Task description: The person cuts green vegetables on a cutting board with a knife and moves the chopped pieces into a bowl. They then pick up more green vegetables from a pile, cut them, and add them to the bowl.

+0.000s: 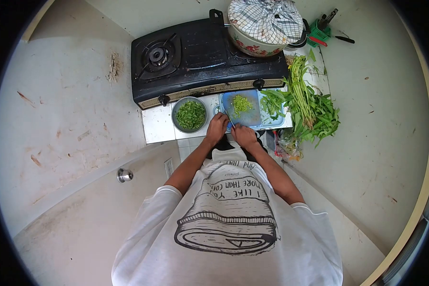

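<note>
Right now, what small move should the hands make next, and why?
I'd probably draw the left hand back slightly from the thin blade: it shows in the narrow gap between that hand and the right hand, while the chopped greens lie farther back on the board.

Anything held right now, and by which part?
Apparently a knife, in the right hand, at the handle end; the fingers hide the handle. Left hand: can't tell if it holds anything.

We see one knife (231,122) between our left hand (217,126) and right hand (245,136); left of them, chopped greens (191,115) in a bowl (174,115).
</note>
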### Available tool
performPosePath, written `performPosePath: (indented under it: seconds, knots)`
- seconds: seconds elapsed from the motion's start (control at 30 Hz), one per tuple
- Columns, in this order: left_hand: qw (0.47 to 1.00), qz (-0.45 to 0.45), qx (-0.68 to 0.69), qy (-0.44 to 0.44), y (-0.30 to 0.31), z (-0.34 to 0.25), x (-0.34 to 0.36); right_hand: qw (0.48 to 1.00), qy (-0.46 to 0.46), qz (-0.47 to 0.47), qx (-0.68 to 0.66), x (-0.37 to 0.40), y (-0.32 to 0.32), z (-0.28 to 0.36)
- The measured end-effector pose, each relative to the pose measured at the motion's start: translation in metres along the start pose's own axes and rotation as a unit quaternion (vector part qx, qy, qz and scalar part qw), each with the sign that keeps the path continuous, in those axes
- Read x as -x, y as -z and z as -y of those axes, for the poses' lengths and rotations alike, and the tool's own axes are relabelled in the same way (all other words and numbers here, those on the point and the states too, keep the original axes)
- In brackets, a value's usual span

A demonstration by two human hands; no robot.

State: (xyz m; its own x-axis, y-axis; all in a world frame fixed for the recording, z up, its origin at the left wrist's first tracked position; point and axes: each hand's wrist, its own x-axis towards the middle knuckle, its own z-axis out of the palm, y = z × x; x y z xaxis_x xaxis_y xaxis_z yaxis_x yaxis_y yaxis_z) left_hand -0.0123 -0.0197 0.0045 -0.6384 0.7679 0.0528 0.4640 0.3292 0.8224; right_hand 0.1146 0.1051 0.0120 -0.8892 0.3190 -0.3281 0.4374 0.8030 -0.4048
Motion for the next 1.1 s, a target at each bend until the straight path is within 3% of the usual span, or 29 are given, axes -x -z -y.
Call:
performPosePath:
  seconds: [0.13, 0.23, 0.9, 1.1]
  knots:
    - [1.0, -0.002, 0.007, -0.004, 0.002, -0.001, -0.002, 0.999, -0.018, 0.029, 0.003, 0.015, 0.007, -0.006]
    - [1.0, 0.008, 0.003, 0.007, 0.003, -0.003, -0.002, 0.999, -0.028, -0.001, -0.025, 0.015, 0.008, -0.012]
    - [0.998, 0.014, 0.029, -0.048, 0.003, 0.01, 0.0, 0.999, 0.003, 0.029, -0.014, 0.011, 0.002, -0.005]
    - [1.0, 0.004, 0.03, -0.009, 0.0, 0.01, 0.0, 0.999, -0.019, 0.044, -0.004, -0.004, 0.009, 0.004]
